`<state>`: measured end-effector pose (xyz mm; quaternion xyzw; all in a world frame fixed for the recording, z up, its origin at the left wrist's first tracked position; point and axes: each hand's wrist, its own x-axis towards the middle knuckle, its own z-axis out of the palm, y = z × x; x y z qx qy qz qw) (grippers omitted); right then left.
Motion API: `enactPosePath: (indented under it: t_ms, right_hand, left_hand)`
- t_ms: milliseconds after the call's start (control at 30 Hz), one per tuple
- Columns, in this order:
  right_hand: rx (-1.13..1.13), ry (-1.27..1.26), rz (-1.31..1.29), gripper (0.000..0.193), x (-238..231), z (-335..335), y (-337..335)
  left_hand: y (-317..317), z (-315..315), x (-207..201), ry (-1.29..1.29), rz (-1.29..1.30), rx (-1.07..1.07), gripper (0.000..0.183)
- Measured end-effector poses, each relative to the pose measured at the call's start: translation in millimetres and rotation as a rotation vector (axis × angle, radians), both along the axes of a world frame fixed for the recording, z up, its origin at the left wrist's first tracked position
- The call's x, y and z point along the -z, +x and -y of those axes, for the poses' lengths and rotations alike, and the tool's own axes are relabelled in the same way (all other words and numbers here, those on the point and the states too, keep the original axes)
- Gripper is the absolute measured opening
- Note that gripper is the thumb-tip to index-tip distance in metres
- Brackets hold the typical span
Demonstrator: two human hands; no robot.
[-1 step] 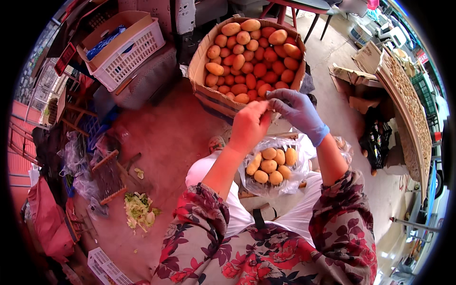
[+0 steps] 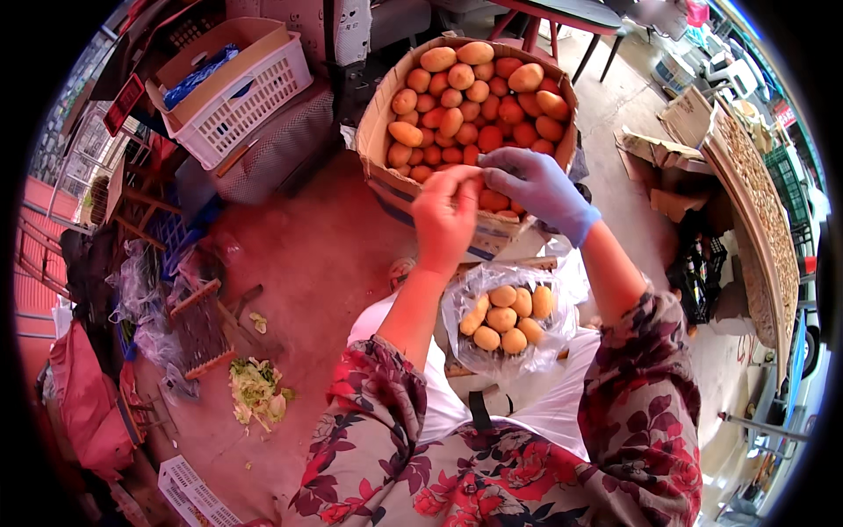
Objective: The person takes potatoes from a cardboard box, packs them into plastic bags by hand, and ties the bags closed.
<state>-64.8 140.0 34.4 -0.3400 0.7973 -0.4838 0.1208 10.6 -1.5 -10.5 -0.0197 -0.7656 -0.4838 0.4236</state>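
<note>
My left hand (image 2: 446,215) is bare, and its thumb and fingers are pinched together. In a thin bluish glove, my right hand (image 2: 543,189) pinches right beside it, fingertips meeting. Whatever is between the fingers is too small or hidden to make out. Both hands hover over the near edge of a cardboard box (image 2: 386,180) heaped with smooth oval produce (image 2: 439,59), orange-tan and potato-like. Below the hands, between my knees, lies an opened clear plastic bag (image 2: 465,351) with several similar yellow-tan pieces (image 2: 501,319) on it.
A white plastic crate (image 2: 237,110) with a carton inside stands at the far left. Leaf scraps (image 2: 255,391) and crumpled plastic bags (image 2: 145,299) lie on the left floor. A dark table (image 2: 571,13) is behind the box; a long tilted board (image 2: 746,202) stands at right.
Both hands have shifted slightly left and away from me, still pinched together. The box and bag sit a little lower and further right in view. The bag's contents look unchanged.
</note>
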Motion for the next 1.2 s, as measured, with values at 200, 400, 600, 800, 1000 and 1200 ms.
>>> enactPosePath:
  t_ms: [200, 400, 600, 800, 1000, 1200]
  right_hand:
    - [-0.036, 0.485, -0.107, 0.047, 60.9, 131.5, -114.0]
    - [0.338, 0.621, -0.229, 0.054, 144.3, 200.9, -143.0]
    - [0.261, 0.855, -0.282, 0.051, 112.8, 177.7, -118.4]
    - [0.505, 0.750, 0.034, 0.065, 94.2, 150.8, -124.8]
    - [0.532, 0.864, -0.084, 0.067, 102.9, 173.6, -135.4]
    - [0.102, 0.017, 0.460, 0.046, 60.8, 127.5, -121.4]
  left_hand:
    - [-27.3, 75.0, 15.2, 1.072, -0.195, -0.254, 0.014]
    - [-49.8, 65.0, 5.8, 1.185, -0.100, -0.111, 0.013]
    - [-61.5, 58.3, 27.6, 1.424, 0.019, 0.073, 0.014]
    - [-63.9, 34.6, 25.6, 1.543, 0.079, 0.189, 0.013]
    - [-51.3, 48.8, 20.4, 1.590, 0.081, 0.211, 0.015]
    - [-33.7, 82.5, 18.3, 1.582, 0.030, 0.143, 0.013]
